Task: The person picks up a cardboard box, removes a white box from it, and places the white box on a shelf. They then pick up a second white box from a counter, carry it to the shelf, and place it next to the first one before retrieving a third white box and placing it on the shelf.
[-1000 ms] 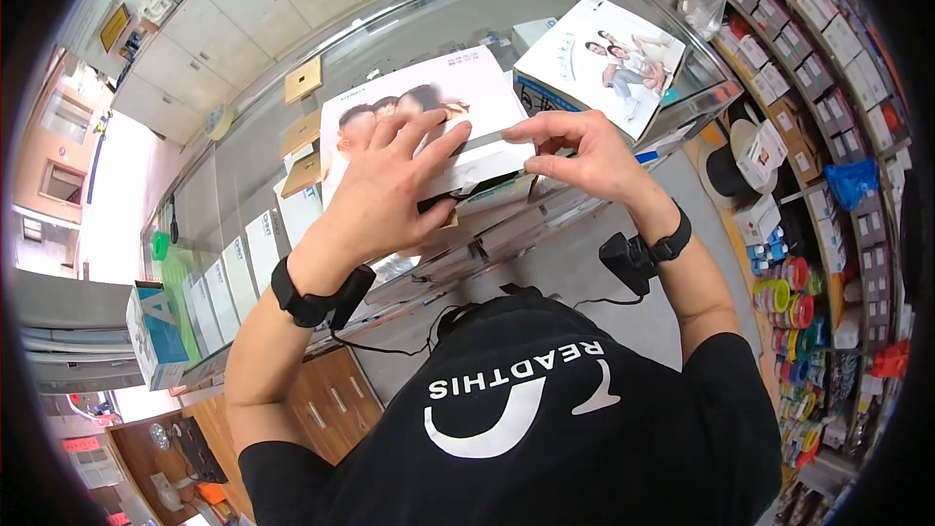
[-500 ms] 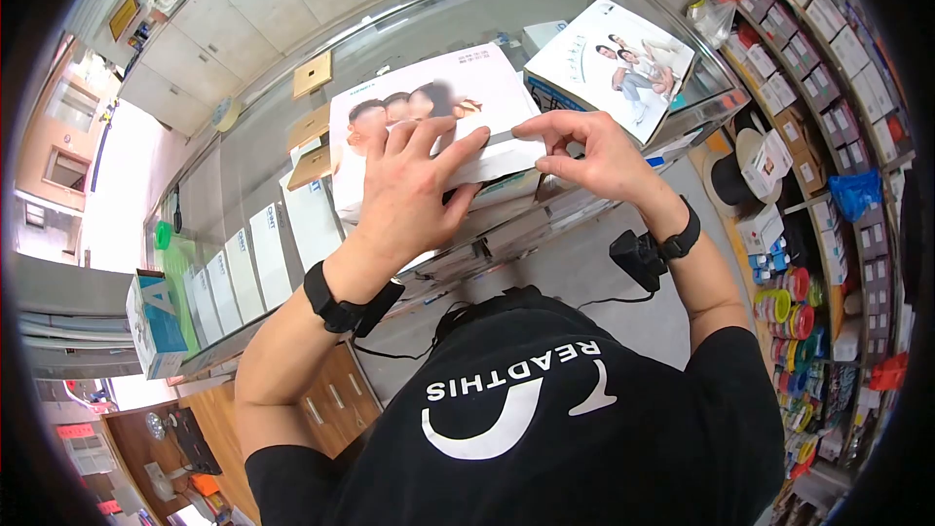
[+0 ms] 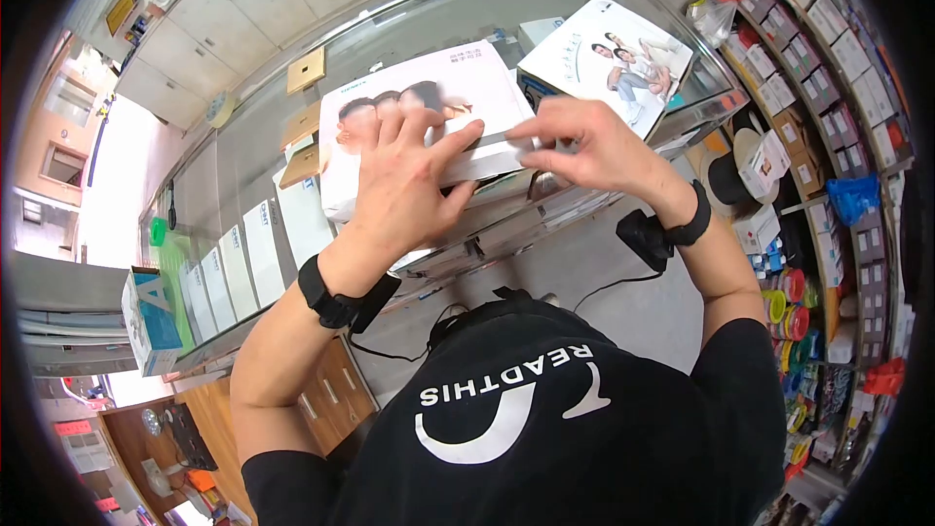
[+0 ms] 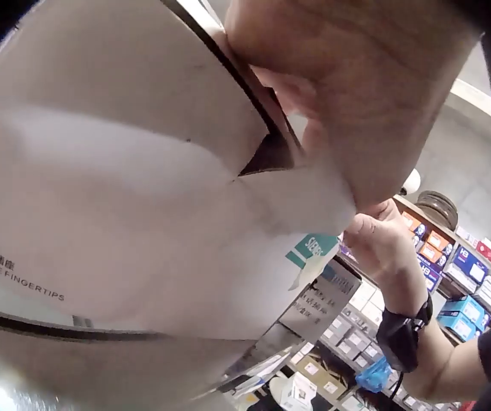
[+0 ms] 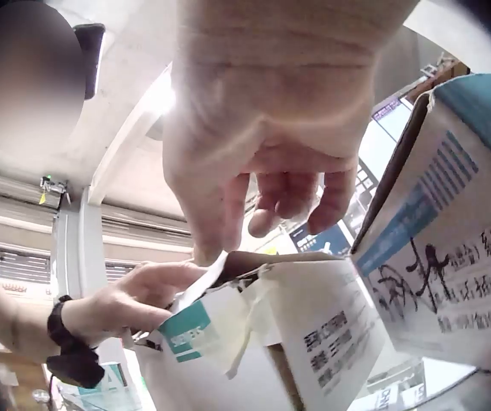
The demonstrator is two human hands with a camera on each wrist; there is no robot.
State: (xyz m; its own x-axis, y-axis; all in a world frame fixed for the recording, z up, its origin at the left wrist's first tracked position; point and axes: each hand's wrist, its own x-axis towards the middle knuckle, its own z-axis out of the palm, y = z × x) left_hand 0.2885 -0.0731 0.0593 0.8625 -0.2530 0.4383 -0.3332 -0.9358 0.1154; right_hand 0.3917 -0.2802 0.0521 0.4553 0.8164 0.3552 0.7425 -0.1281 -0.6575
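Item, one: white cardboard box, pictured with three heads, placed before you on the near part of the glass counter. Top print reads upright to you; long axis runs across your front, right end slanting slightly away. Near right corner torn and lifted; one strip of tape peels beside a teal label.

Hands, two. Your left hand: fingers spread over the box top, thumb at the near edge. Your right hand: thumb and forefinger pinch the edge of the torn corner, the other fingers loosely curled.

Second box, one: white top with a family picture, just beyond the right end, set at an angle; dark handwriting on its side.

Tan boxes, three, past the left end. White upright boxes, about five, in a row to your left; one teal-and-white box at the row's end. Tape roll, one, on the far left.

Room: white cabinets behind the counter; stocked shelves to your right; one hat beside them; grey floor.
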